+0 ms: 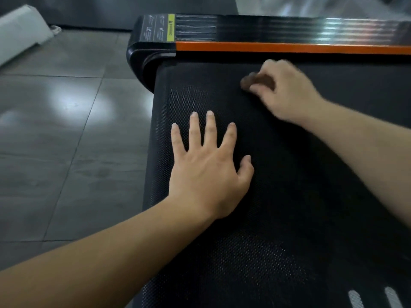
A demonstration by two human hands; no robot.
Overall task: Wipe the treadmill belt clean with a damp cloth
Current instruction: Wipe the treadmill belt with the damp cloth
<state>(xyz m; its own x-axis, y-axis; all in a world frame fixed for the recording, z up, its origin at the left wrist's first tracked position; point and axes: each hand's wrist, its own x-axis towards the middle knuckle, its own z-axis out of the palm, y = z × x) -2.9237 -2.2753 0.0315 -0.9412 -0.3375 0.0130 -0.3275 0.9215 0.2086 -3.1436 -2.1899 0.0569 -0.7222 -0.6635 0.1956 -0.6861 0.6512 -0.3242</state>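
Note:
The black textured treadmill belt [278, 196] fills the right and lower part of the view. My left hand [209, 167] lies flat on it, palm down with fingers spread, holding nothing. Farther up the belt my right hand [282, 90] is blurred and curled around a small brown bunched cloth [255, 81], pressing it onto the belt near the far end. Most of the cloth is hidden under the fingers.
A glossy black end cover [266, 30] with an orange stripe [289, 48] and a yellow warning label [170, 27] closes the belt's far end. Grey tiled floor [55, 130] lies to the left. A white object [20, 32] rests on the floor at top left.

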